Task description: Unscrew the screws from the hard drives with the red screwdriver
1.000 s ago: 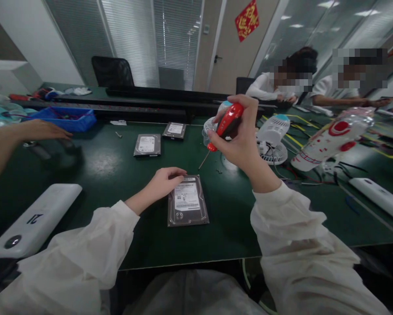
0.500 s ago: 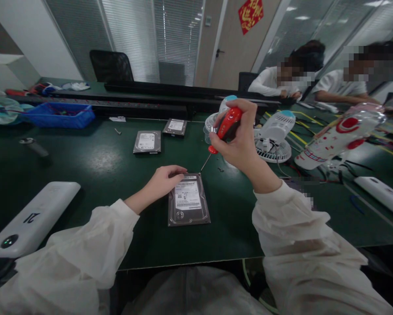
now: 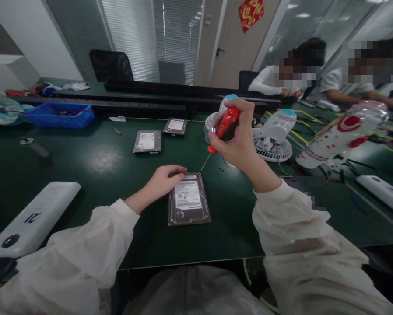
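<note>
A hard drive (image 3: 191, 205) with a white label lies flat on the green table in front of me. My left hand (image 3: 165, 179) holds its far left corner, thumb on the top and fingers along the far edge. In my right hand (image 3: 237, 140) is a screwdriver (image 3: 227, 122) with a red and black handle, gripped from above. Its thin shaft slants down to the left, and the tip meets the drive's far right corner. Any screw under the tip is too small to make out. Several tiny dark screws (image 3: 220, 169) lie to the right of the shaft.
Two more hard drives (image 3: 147, 141) (image 3: 175, 127) lie farther back. White fans (image 3: 271, 135) and a wrapped bottle (image 3: 341, 133) stand at the right. At the left are a white device (image 3: 35, 218), a metal cylinder (image 3: 34, 146) and a blue bin (image 3: 61, 116). Two people sit at the far right.
Almost nothing differs. My right hand and the screwdriver handle have shifted very slightly left, while the tip stays at the same corner. The left hand and drive keep their places.
</note>
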Motion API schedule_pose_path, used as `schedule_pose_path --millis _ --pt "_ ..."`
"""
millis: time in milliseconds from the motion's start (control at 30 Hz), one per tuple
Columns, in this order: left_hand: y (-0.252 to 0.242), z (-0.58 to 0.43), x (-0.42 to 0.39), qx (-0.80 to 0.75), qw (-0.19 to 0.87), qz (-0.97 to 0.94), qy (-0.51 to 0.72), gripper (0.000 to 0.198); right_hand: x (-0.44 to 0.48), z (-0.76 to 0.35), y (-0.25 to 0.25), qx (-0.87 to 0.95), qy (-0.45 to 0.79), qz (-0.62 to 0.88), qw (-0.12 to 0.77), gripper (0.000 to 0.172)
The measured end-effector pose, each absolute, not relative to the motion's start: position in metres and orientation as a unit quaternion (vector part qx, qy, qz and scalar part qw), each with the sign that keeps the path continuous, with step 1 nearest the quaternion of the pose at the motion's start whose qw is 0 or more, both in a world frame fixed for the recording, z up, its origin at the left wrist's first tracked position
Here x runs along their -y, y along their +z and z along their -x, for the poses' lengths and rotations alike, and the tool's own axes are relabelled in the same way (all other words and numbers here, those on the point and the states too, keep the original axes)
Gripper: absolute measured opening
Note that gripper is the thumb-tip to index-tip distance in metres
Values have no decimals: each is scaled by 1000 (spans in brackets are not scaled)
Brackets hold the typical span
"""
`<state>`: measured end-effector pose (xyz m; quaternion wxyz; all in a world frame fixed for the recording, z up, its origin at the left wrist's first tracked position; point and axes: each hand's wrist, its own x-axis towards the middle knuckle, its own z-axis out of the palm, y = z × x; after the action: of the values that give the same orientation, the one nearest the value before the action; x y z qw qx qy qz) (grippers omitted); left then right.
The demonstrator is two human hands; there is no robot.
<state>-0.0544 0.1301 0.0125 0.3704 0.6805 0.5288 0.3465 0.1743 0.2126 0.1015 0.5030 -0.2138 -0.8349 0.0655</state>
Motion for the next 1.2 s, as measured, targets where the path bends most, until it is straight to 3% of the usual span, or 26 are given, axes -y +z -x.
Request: schedule_pose_path --millis 167,400,633,833,1033,1200 --pt "11 56 -131 -525 374 -681 347 33 -209 -176 106 833 28 235 500 56" --pt "15 53 -129 -540 376 -669 346 34 -198 -185 129 822 -25 328 465 33" --pt "15 55 -129 -538 376 -673 341 34 -185 -190 147 849 -20 327 414 30" --pt "16 52 -129 -545 366 -674 341 31 -185 -186 151 835 -116 362 397 27" --pt "17 52 -129 -544 376 -664 348 30 -191 -192 150 860 -60 323 390 28" --pt "14 54 -130 -536 374 -671 349 31 -190 -192 151 853 -99 340 383 28"
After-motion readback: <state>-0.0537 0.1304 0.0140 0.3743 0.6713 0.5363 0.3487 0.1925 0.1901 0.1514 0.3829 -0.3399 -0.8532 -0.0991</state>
